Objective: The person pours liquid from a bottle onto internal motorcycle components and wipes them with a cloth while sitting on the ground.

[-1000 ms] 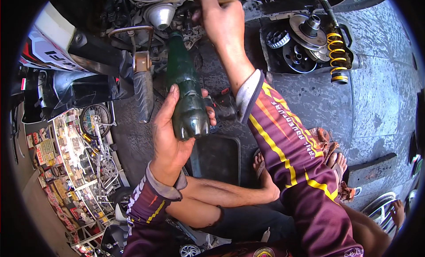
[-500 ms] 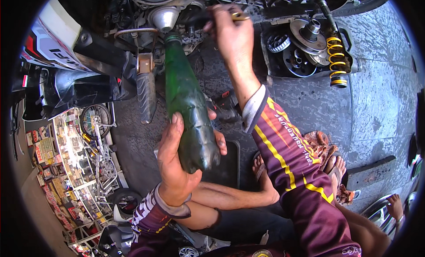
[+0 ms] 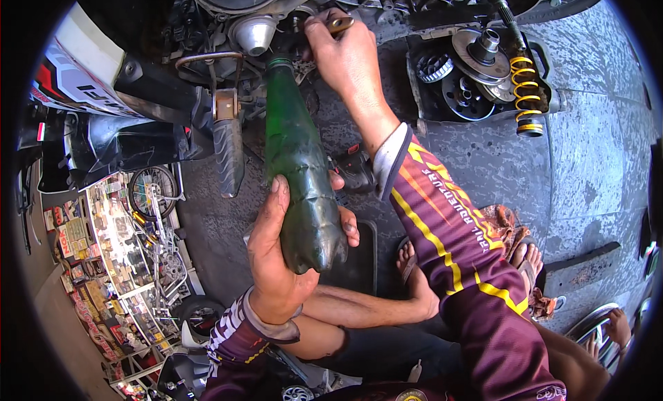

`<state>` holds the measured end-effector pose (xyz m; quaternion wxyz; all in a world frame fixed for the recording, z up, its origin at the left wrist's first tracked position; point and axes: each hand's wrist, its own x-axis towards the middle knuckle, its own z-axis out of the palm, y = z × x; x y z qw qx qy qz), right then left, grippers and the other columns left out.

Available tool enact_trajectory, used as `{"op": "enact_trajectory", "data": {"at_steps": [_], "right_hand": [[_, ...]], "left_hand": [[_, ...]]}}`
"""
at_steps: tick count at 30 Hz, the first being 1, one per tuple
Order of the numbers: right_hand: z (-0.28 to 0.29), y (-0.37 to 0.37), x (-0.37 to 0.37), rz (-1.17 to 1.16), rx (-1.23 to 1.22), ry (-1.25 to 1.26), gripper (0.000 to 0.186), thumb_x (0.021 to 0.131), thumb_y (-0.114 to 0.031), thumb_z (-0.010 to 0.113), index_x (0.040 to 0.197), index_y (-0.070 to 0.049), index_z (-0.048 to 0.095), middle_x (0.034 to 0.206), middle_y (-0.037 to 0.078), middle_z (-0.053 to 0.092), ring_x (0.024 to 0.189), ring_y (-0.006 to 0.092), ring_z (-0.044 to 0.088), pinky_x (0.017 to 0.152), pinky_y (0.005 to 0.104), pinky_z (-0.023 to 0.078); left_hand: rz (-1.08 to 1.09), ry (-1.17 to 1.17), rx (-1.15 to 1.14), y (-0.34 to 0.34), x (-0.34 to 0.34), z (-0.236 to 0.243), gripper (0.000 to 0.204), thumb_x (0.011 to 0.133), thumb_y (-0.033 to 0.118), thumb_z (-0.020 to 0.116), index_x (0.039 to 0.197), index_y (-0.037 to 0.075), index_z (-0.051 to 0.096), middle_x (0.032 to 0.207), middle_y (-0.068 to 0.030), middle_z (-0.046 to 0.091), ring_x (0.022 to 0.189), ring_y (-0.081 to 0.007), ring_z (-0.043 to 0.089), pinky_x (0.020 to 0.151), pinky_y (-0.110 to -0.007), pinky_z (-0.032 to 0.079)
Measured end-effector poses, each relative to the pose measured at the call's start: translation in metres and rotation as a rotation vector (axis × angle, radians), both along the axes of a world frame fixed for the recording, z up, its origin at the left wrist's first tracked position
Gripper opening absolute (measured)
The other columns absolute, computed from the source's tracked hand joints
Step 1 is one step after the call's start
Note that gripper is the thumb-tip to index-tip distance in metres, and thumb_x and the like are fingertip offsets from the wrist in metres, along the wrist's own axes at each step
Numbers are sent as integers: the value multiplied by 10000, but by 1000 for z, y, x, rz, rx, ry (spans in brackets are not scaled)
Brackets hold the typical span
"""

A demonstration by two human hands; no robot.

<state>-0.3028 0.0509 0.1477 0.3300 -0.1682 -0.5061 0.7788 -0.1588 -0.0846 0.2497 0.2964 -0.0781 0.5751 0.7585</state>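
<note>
My left hand [image 3: 280,252] grips the lower end of a dented green plastic bottle [image 3: 290,125]. The bottle points away from me, its neck just below a silver cone-shaped fitting [image 3: 253,35] on the motorcycle engine [image 3: 207,28]; whether they touch I cannot tell. My right hand [image 3: 345,52], right of the bottle's mouth, is closed on a slim brass-coloured tool [image 3: 340,25] against the engine's underside, its working end hidden.
A footpeg [image 3: 228,152] and fairings [image 3: 97,76] are left. A parts tray [image 3: 421,97] holds discs and a yellow spring [image 3: 525,90] at right. A dark tray [image 3: 362,249] is below. Shelves [image 3: 103,263] stand left; another person's hand [image 3: 618,325] is lower right.
Since a second ago my left hand has moved down toward me with the bottle. My right hand shifted down and right, then back up and left beside the bottle's mouth, still holding the tool.
</note>
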Motion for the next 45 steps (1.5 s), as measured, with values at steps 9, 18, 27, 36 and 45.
{"op": "enact_trajectory", "data": {"at_steps": [9,18,27,36,45], "right_hand": [[7,4,-1,5,170,-60,241,834,-211,637,796,27,651,689,224,651,733,422,654,681,444,518],[13,1,4,-9,333,-49,250,830,-217,648,902,21,670,801,258,673,806,426,666,778,469,531],[1,-23,18,31,200,104,128,842,-98,649,928,-17,599,727,206,658,714,385,670,647,432,524],[-40,-63,55,63,-239,-54,131,957,-126,565,1024,-30,621,729,89,657,634,111,621,568,282,482],[-40,-56,27,-152,38,31,110,899,-29,568,963,-1,652,823,167,676,724,300,675,690,354,516]], "left_hand": [[36,-4,72,-8,-1,-3,486,1044,414,358,1271,-6,444,1146,-163,559,817,-279,639,700,-419,541],[32,-28,76,-6,-2,-3,487,1042,414,360,1269,-10,444,1148,-163,560,828,-278,642,706,-418,543],[72,-38,74,-9,-7,0,484,1045,410,354,1268,-10,444,1145,-171,563,813,-277,635,702,-417,544],[65,-56,96,-11,-5,-1,501,1047,415,339,1275,-21,435,1164,-182,557,814,-284,638,700,-425,544],[40,-60,102,-14,-10,-3,491,1048,415,331,1275,-7,441,1160,-180,563,812,-289,633,698,-427,539]]}}
